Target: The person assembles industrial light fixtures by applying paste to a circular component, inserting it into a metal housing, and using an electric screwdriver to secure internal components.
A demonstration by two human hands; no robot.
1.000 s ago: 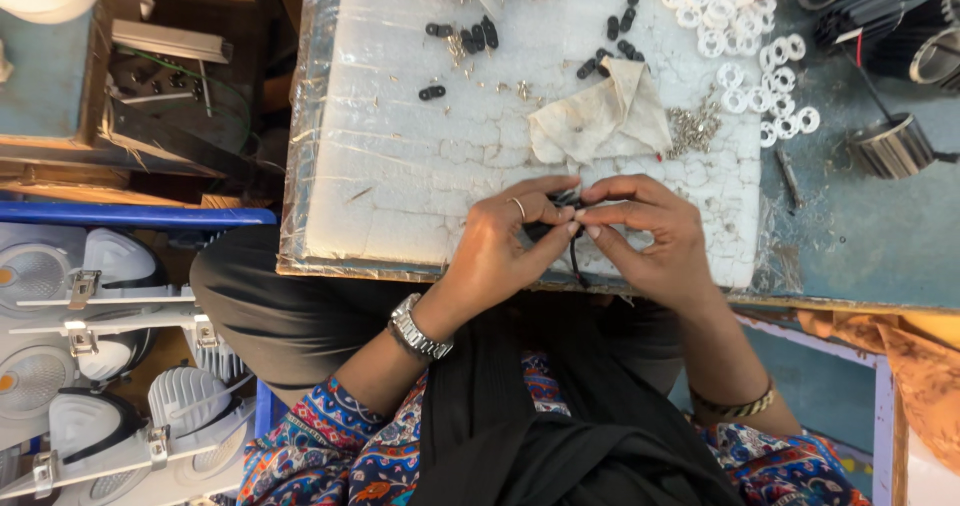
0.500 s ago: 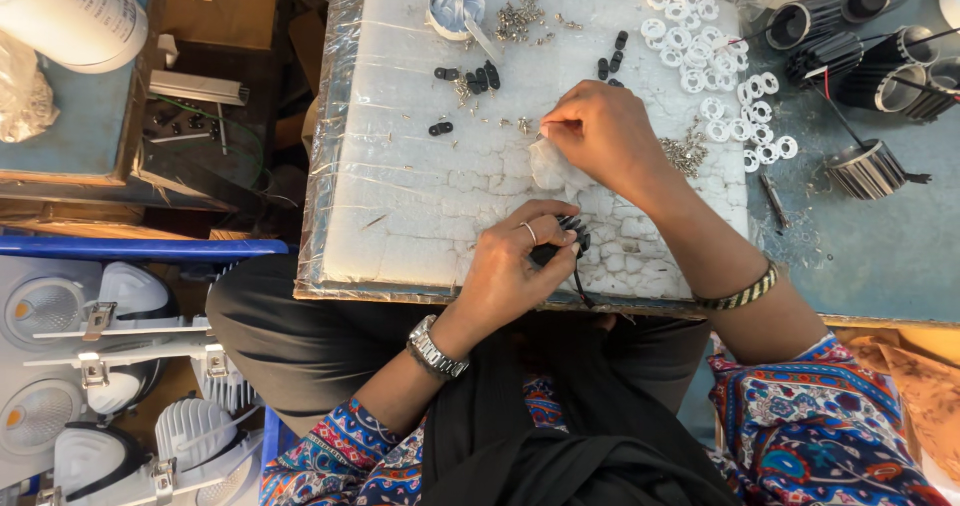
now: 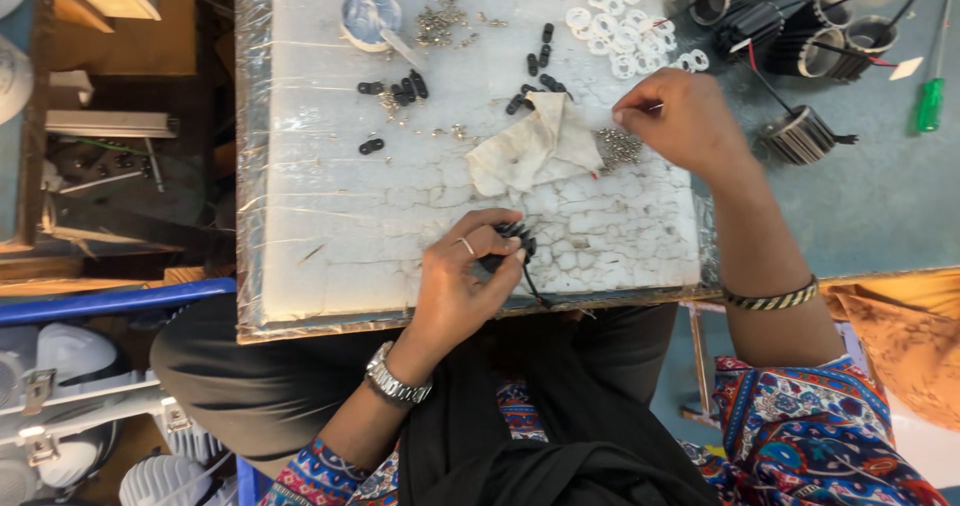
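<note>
Left hand [image 3: 470, 281] is pinching a small black plastic part with a trailing black wire [image 3: 508, 244], grip pressed together on it at the near edge of the white cracked board on the counter [image 3: 330, 206]. Right hand [image 3: 680, 121] is reaching over a pile of small silver screws [image 3: 618, 148]; fingertips [image 3: 625, 116] are closed, contents not discernible. Crumpled off-white cloth [image 3: 530, 146] is lying between both grips.

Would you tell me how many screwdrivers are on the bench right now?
1. A green-handled screwdriver lies on the grey bench at the far right edge, well clear of the right hand. Others may be hidden out of view.
</note>
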